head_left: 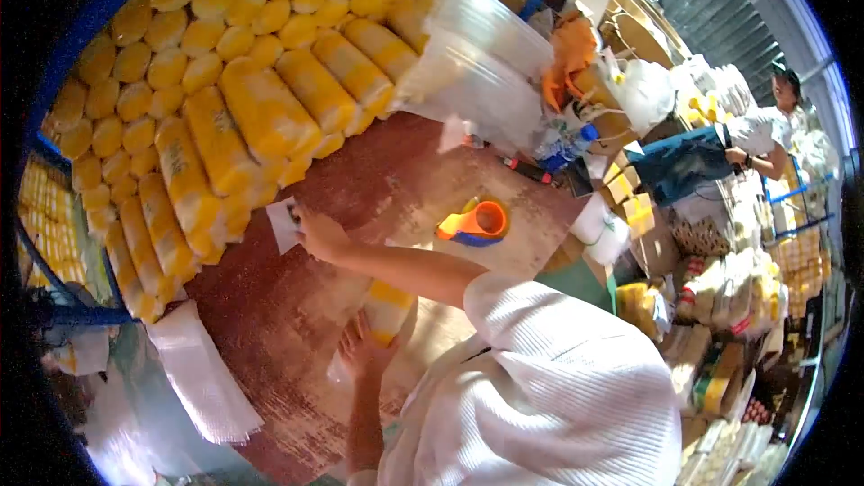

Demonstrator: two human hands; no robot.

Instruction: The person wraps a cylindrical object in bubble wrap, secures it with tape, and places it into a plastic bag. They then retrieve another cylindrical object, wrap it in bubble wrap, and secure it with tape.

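Observation:
My left hand (364, 348) is wrapped round the near end of a clear plastic packet with yellow contents (391, 306) on the worn red-brown table (387, 162). Farther out, my right hand (321, 234) reaches across the table with its fingers pinched at a small white paper slip (283, 227). A small dark mark or piece shows by those fingertips; I cannot make out which. To the right of my right forearm stands an orange, cup-like thing (486, 219) with a blue part under it.
Yellow-filled packets (270, 112) are stacked high along the far left side. Clear plastic bags (477, 54) lie behind, white plastic sheets (205, 373) at the near left. A blue-capped bottle (571, 146) stands at the far right edge. Another person (720, 148) is beyond, among boxes.

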